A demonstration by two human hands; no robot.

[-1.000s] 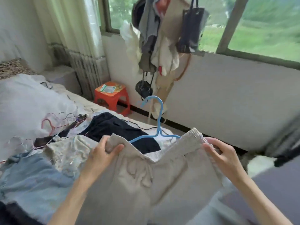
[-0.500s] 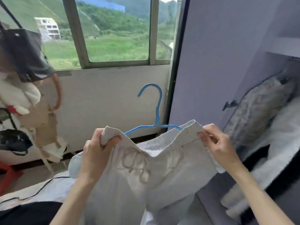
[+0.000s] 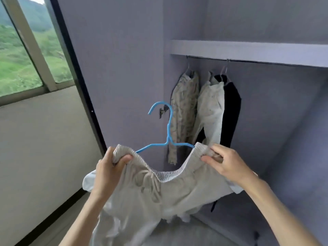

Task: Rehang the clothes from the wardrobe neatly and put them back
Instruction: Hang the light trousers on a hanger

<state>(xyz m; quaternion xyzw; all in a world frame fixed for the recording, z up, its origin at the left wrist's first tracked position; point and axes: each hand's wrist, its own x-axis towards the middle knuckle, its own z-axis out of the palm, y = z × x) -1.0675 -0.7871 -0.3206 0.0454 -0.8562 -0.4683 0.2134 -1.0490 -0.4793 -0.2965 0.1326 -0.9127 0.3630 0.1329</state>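
Beige trousers (image 3: 159, 197); blue hanger (image 3: 168, 132); lilac wardrobe (image 3: 124, 59).

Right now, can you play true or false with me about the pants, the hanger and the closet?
1. The hanger is blue. True.
2. Only one hand holds the pants. False: the left hand and the right hand each pinch the stretchy waistband, one at each end.
3. The blue hanger's hook is already on the closet rod. False: the hook is in the air, lower than the rod.
4. Clothes already hang in the closet. True: a patterned garment, a pale garment and a black garment hang under the shelf.
5. The window is on the left. True.
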